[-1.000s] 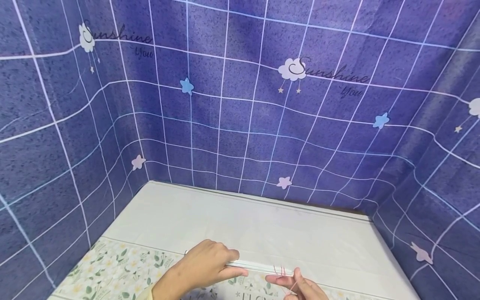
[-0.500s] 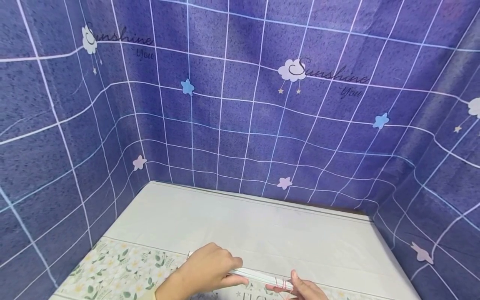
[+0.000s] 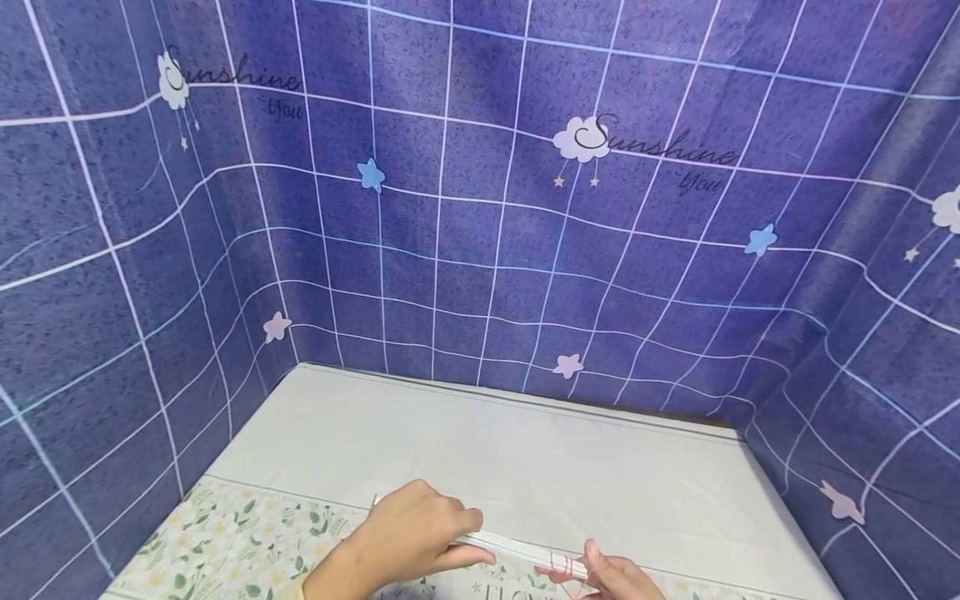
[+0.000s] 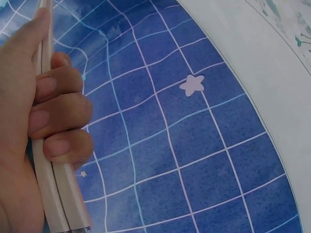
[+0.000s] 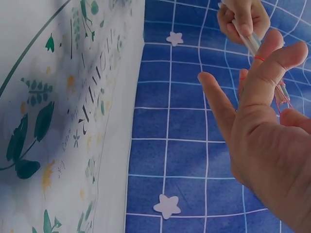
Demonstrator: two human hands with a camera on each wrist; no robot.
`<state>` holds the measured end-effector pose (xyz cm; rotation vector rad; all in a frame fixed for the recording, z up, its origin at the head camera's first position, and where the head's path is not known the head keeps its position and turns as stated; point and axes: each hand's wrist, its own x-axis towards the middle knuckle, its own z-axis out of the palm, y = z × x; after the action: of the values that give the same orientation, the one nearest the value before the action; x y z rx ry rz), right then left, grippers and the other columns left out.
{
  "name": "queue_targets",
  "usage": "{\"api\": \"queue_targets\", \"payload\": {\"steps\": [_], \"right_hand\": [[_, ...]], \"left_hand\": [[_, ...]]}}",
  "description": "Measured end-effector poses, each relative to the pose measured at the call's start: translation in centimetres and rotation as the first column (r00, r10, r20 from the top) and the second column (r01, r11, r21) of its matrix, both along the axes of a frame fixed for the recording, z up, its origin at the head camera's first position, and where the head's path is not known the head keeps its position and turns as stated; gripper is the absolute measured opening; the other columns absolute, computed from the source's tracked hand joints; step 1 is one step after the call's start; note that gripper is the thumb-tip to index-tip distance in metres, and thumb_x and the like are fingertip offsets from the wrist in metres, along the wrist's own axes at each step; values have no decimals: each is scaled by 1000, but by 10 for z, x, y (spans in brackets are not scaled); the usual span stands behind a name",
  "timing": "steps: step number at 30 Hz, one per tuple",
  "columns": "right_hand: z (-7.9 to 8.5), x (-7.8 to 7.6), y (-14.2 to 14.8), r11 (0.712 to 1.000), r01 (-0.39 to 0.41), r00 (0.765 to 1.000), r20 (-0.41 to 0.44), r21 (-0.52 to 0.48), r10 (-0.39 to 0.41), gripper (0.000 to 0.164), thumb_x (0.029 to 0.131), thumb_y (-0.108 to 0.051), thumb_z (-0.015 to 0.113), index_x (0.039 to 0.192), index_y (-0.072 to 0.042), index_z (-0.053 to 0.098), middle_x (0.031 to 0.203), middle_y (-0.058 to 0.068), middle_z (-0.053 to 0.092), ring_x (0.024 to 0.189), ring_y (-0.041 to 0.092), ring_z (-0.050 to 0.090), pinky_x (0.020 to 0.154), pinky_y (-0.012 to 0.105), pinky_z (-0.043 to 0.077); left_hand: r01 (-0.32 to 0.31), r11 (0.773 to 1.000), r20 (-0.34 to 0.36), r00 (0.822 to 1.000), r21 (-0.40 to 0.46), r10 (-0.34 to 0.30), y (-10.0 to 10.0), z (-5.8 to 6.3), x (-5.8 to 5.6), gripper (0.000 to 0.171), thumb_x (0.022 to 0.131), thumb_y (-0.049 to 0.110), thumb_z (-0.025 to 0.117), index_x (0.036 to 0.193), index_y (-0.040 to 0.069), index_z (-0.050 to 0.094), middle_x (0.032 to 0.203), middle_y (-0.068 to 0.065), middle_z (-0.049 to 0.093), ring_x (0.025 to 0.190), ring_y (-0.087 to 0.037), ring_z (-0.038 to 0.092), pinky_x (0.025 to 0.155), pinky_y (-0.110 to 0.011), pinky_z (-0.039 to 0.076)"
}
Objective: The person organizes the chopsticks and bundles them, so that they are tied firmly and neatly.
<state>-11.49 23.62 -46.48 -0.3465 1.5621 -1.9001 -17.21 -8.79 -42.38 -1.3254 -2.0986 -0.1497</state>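
My left hand (image 3: 412, 533) grips a bundle of slim white sticks (image 3: 517, 547) at one end. In the left wrist view its fingers (image 4: 60, 116) curl round the sticks (image 4: 57, 187), which lie side by side with squared sides. Near the other end, thin red loops of a band or string (image 3: 564, 567) circle the bundle. At that end is my right hand (image 3: 621, 579), with thumb and fingers close about the sticks. In the right wrist view, strands of the red band (image 5: 284, 104) stretch from the bundle's end to the right hand (image 5: 272, 131), which partly hides them.
Under the hands lies a white table cover (image 3: 450, 442) with a floral printed strip (image 3: 232, 533) along the near side. Purple-blue grid-patterned curtains (image 3: 465, 208) with stars and clouds enclose the table at the back and both sides.
The bundle's right end has dipped lower. The red strands, which stood up stretched above the sticks, now lie close around them. The left hand has barely shifted.
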Motion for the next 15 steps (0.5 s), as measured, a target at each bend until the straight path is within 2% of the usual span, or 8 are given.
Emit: {"api": "queue_targets", "payload": {"steps": [5,8,11,13,15], "right_hand": [[2,3,1,999,32,999,-19,10,-32,72,114,-51,34,132,12,65,104,7,80,88,11,79,79,27,63],[7,5,1,998,20,1000,11,-52,-20,66,115,-47,35,139,9,62,107,10,81,87,12,79,79,27,63],[10,5,-2,997,31,998,51,-77,-27,53,114,-43,42,137,-1,67,97,3,82,76,7,78,71,22,62],[8,5,-5,996,93,995,36,3,-93,47,112,-40,50,131,-4,72,87,-2,81,66,1,72,63,18,58],[7,6,-9,980,180,983,18,87,-182,44,108,-39,59,127,-2,73,80,-4,79,65,2,70,60,19,57]], "left_hand": [[17,1000,-122,992,-2,-17,2,-3,-2,51,104,62,54,69,26,45,55,17,35,54,2,13,49,-16,10],[4,1000,-159,987,-6,-5,3,-3,-4,52,104,64,53,70,26,46,55,16,35,55,1,12,49,-17,9],[-14,1000,-141,990,-8,13,6,-2,-4,51,101,64,58,70,26,46,55,16,35,55,1,11,49,-17,9],[-19,1000,-96,995,4,20,8,-3,-3,50,100,63,60,70,25,47,54,16,35,56,2,11,49,-16,11],[-20,999,-37,999,25,21,10,-5,-2,49,99,61,62,70,25,46,54,17,33,56,3,11,49,-14,12]]}}
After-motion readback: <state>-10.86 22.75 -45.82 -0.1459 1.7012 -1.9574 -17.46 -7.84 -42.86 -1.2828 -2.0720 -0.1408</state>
